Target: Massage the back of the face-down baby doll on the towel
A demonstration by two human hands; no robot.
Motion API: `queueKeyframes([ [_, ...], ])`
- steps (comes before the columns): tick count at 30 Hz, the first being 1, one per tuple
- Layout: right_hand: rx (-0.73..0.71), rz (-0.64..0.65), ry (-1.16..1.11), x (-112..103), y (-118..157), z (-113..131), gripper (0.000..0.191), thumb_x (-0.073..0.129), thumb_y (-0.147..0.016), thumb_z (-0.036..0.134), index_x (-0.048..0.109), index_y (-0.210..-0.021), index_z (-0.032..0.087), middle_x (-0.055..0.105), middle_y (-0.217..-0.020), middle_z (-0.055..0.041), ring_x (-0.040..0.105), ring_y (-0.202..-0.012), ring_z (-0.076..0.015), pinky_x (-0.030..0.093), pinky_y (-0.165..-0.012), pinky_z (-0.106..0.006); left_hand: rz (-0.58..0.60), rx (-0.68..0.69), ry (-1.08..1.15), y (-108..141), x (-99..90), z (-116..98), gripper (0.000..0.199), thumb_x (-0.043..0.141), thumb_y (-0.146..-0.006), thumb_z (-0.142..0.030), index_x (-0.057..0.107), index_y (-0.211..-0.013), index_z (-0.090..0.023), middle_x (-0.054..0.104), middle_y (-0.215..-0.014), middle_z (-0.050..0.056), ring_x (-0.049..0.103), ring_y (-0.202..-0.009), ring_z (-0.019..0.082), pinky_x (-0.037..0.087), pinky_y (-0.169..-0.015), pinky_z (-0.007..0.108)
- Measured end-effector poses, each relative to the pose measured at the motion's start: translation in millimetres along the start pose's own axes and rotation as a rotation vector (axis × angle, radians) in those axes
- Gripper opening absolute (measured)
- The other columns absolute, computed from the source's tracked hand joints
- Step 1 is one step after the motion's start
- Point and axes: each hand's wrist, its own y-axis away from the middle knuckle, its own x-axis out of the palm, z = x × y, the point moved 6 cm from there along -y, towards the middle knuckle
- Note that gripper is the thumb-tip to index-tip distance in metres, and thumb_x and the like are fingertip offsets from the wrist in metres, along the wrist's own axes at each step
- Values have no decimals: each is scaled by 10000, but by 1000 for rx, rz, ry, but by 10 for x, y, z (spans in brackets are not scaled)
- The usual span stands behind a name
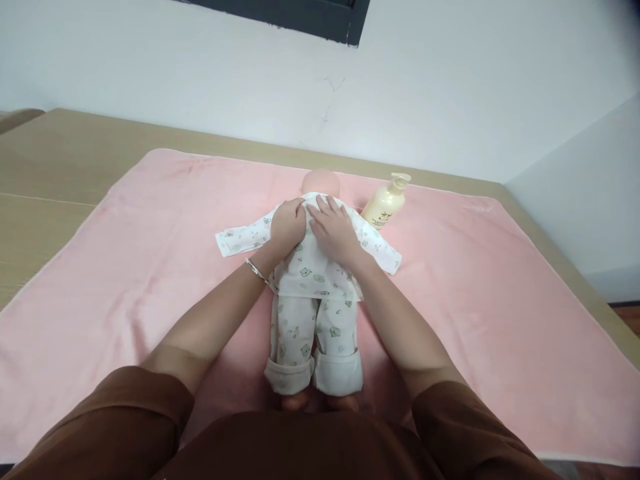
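A baby doll [315, 280] lies stretched out on a pink blanket, in a white printed top and trousers with turned-up cuffs. Its bald head [321, 181] points away from me and no face shows, so it appears to be front down. My left hand [289, 223] is curled at the left side of its upper back, with most of its fingers hidden. Across the right of the upper back rests my right hand [333, 230], its fingers spread flat on the cloth. Both sleeves of the top extend out sideways on the blanket.
A pale yellow pump bottle [385, 205] stands tilted in view just beyond the doll's right sleeve. The pink blanket [480, 300] covers much of a wooden table [65, 160]. Behind the table rises a white wall [225, 80] with a dark frame [320, 17] at the top.
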Motion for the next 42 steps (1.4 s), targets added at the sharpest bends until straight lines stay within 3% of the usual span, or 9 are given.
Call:
queueKeyframes([
  [4, 225, -61, -43, -49, -54, -330, 664, 298, -1053, 457, 368, -1580, 60, 337, -1657, -191, 274, -1555, -383, 233, -1263, -577, 1, -9, -5, 10, 10, -1, 464, 363, -961, -179, 708, -1268, -129, 714, -1328, 111, 645, -1254, 243, 477, -1148, 390],
  [7, 286, -120, 62, -39, 67, -178, 653, 301, -1053, 374, 369, -1547, -48, 387, -1593, -302, 329, -1524, -408, 261, -1246, -578, -6, -14, -5, 6, 8, 5, 454, 376, -947, -173, 724, -1237, -147, 730, -1300, 95, 655, -1234, 240, 487, -1135, 381],
  [12, 0, -127, 81, 0, 147, 266, 545, 287, -1028, 210, 495, -1517, 92, 419, -1626, -136, 293, -1560, -328, 209, -1290, -534, -4, -8, 17, -5, 12, 24, 432, 382, -935, -178, 743, -1172, -172, 756, -1239, 79, 681, -1161, 229, 517, -1086, 370],
  [16, 25, -41, -24, -30, -13, 4, 522, 365, -1029, 302, 526, -1505, 160, 404, -1642, -77, 285, -1563, -334, 225, -1286, -551, 1, -7, 10, -3, 22, 27, 457, 364, -940, -178, 721, -1224, -145, 737, -1275, 102, 667, -1191, 233, 504, -1104, 373],
  [20, 221, -54, -68, -82, -77, -288, 641, 362, -1043, 443, 406, -1570, 82, 357, -1653, -166, 301, -1551, -366, 238, -1276, -547, 3, -11, -4, 9, 29, 11, 467, 360, -952, -191, 707, -1259, -137, 717, -1315, 109, 637, -1252, 248, 477, -1141, 390],
  [23, 315, -84, 27, -83, 25, -165, 621, 337, -1050, 380, 393, -1563, 34, 394, -1610, -247, 344, -1524, -389, 268, -1248, -577, 2, -18, 15, 15, 23, 4, 461, 363, -950, -192, 709, -1249, -136, 718, -1314, 109, 638, -1245, 248, 477, -1140, 393],
  [29, 150, -51, 70, -66, 77, 192, 536, 336, -1040, 265, 458, -1559, 214, 340, -1670, -120, 258, -1563, -395, 234, -1262, -572, 38, 6, -23, -16, 8, -20, 442, 346, -955, -184, 712, -1198, -141, 730, -1265, 121, 657, -1188, 251, 493, -1101, 386],
  [36, 333, -33, -46, -91, -86, -339, 632, 328, -1055, 429, 448, -1488, -14, 385, -1609, -263, 310, -1542, -367, 238, -1273, -512, 90, 139, -261, 142, 88, -316, 368, 358, -967, -162, 664, -1158, -90, 676, -1292, 199, 584, -1288, 307, 399, -1178, 478],
  [42, 222, -15, 104, -160, 115, 20, 501, 284, -1037, 272, 518, -1387, 0, 534, -1469, -274, 477, -1398, -385, 353, -1183, -520, 148, 94, -216, 65, 82, -315, 338, 343, -939, -147, 654, -1073, -142, 702, -1191, 165, 603, -1201, 317, 435, -1114, 494],
])
